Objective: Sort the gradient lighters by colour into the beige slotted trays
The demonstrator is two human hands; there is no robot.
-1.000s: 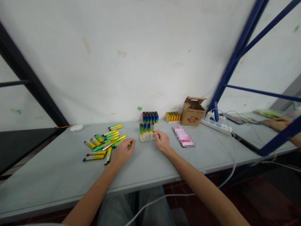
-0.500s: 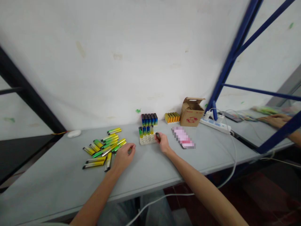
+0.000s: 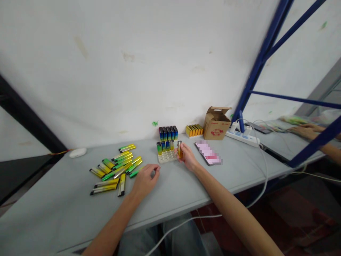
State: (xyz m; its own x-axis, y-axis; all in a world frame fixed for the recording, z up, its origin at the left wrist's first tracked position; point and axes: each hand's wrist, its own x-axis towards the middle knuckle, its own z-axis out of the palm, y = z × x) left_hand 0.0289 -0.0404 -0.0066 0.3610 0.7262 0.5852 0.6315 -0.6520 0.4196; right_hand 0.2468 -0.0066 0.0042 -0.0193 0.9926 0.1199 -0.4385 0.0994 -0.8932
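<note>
My right hand [image 3: 188, 156] holds a yellow lighter [image 3: 180, 150] upright at the right end of a pale tray [image 3: 167, 156] with holes. Several lighters [image 3: 165, 145] stand along the tray's back row. My left hand [image 3: 147, 178] is curled over the table in front of the tray, its thumb and fingers closed; whether something small is between them cannot be made out. Left of it lies a loose pile of yellow and green lighters [image 3: 122, 167]. Behind the tray stands a block of blue lighters [image 3: 168, 133].
Yellow lighters [image 3: 194, 130] stand in a block beside an open cardboard box [image 3: 217, 125]. A phone [image 3: 208, 153] lies right of my right hand. Farther right are a power strip [image 3: 243, 138], cables and a blue frame [image 3: 253, 76]. Another person's hands [image 3: 306, 131] are at the far right.
The lighter in my right hand has turned upright beside the tray. My left hand has moved slightly right, away from the pile. The view has shifted a little.
</note>
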